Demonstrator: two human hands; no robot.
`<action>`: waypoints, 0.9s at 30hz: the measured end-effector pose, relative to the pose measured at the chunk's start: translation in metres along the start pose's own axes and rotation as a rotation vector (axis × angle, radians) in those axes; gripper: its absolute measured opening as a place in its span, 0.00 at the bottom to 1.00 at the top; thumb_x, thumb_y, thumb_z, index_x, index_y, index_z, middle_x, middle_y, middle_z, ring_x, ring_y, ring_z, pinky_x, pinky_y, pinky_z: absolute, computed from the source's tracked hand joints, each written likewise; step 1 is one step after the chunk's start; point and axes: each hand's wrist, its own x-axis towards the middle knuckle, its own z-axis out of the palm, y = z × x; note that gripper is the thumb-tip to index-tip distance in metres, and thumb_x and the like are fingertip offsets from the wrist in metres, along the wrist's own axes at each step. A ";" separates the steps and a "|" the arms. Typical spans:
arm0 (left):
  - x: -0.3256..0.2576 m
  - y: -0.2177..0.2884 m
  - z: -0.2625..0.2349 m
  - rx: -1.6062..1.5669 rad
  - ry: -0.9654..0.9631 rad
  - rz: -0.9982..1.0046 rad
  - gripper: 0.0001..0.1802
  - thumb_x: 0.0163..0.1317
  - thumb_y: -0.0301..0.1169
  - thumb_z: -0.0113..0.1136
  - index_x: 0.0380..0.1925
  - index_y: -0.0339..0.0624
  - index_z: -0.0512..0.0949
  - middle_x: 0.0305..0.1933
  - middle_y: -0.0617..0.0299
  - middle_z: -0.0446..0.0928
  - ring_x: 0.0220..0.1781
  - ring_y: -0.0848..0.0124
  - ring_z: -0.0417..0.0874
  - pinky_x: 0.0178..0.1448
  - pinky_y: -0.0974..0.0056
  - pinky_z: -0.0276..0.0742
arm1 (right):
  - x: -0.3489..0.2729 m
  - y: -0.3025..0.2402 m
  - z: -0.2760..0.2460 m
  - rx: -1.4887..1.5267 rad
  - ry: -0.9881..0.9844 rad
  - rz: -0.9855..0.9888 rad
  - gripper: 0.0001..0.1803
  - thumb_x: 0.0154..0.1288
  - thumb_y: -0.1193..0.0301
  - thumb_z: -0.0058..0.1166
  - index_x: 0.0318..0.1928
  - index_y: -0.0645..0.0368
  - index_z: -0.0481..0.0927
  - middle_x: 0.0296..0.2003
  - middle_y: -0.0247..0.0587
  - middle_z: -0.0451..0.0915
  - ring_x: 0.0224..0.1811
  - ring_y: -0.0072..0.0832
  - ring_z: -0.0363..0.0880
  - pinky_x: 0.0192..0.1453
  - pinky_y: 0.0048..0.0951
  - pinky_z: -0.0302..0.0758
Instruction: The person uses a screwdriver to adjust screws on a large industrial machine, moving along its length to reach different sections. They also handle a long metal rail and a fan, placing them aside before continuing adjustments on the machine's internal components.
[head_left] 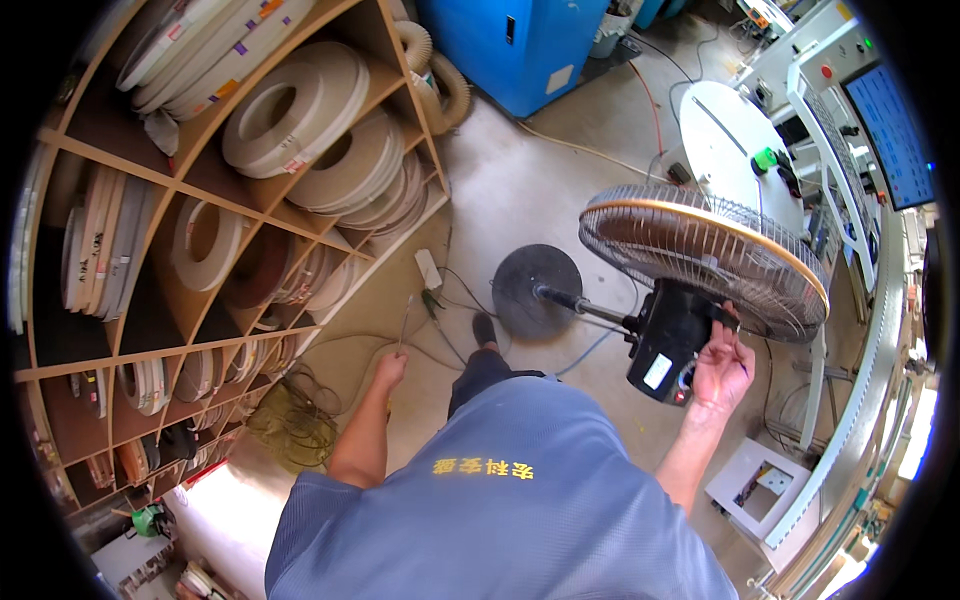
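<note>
A black pedestal fan (668, 335) stands to my right, its wire-caged head (700, 250) tilted and its round base (537, 290) on the floor. My right hand (720, 375) is at the rear of the motor housing. Its palm is turned up, and its bent fingers hook the black handle there. Down at my left side, my left hand (392, 368) is closed on a thin metal rod (406, 322) that looks like a screwdriver shaft. Any grip of that tool is hidden inside the fist.
A wooden shelf rack (175, 185) full of edge-banding rolls lines the left. Ahead stands a blue cabinet (505, 50). Cables and a white power strip (427, 269) lie on the floor by my feet. Machinery with a screen (890, 135) and a round white table (730, 130) are at right.
</note>
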 end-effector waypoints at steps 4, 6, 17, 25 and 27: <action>-0.013 0.000 -0.031 -0.156 -0.014 -0.025 0.23 0.67 0.47 0.55 0.29 0.36 0.81 0.26 0.53 0.80 0.26 0.64 0.81 0.32 0.57 0.74 | 0.046 0.070 0.035 -0.021 -0.022 0.042 0.32 0.58 0.83 0.46 0.65 0.77 0.62 0.71 0.58 0.64 0.77 0.43 0.57 0.48 0.21 0.84; -0.026 0.004 -0.041 -0.274 -0.037 -0.058 0.22 0.67 0.46 0.55 0.25 0.38 0.79 0.22 0.58 0.77 0.21 0.68 0.77 0.27 0.59 0.71 | 0.059 0.104 0.051 0.079 -0.071 0.141 0.32 0.57 0.84 0.47 0.65 0.77 0.62 0.69 0.61 0.66 0.77 0.45 0.58 0.52 0.25 0.85; -0.076 0.158 -0.061 -0.474 0.117 0.379 0.16 0.74 0.40 0.54 0.33 0.38 0.79 0.23 0.67 0.73 0.25 0.77 0.71 0.31 0.69 0.68 | 0.162 0.244 0.112 0.439 -0.174 0.550 0.25 0.58 0.76 0.48 0.55 0.77 0.73 0.65 0.59 0.73 0.74 0.50 0.63 0.82 0.50 0.53; -0.197 0.355 -0.042 -0.562 0.045 0.704 0.16 0.77 0.38 0.50 0.38 0.38 0.79 0.27 0.68 0.74 0.27 0.82 0.69 0.31 0.74 0.63 | 0.197 0.279 0.136 0.135 -0.470 0.718 0.26 0.64 0.75 0.49 0.64 0.59 0.68 0.66 0.48 0.72 0.66 0.44 0.74 0.70 0.45 0.72; -0.229 0.403 -0.028 -0.572 -0.023 0.799 0.21 0.79 0.46 0.45 0.41 0.38 0.77 0.28 0.65 0.74 0.28 0.82 0.69 0.30 0.76 0.59 | 0.195 0.241 0.122 -0.236 -0.810 0.782 0.32 0.68 0.71 0.53 0.71 0.55 0.61 0.67 0.44 0.72 0.66 0.37 0.75 0.67 0.39 0.74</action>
